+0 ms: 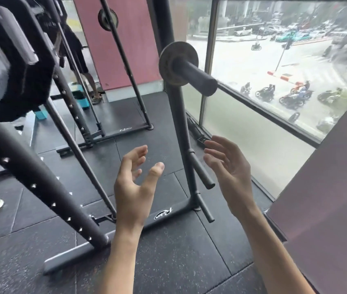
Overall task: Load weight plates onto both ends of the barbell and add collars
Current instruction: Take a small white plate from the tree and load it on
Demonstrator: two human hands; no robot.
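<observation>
Empty hands (135, 187) (both spread) below small plate (169, 62)

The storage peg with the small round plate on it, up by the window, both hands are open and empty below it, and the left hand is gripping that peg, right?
Not quite. In the head view the left hand grips nothing: like the right hand, it is open and empty, well below the storage peg that carries the small round plate.
</observation>
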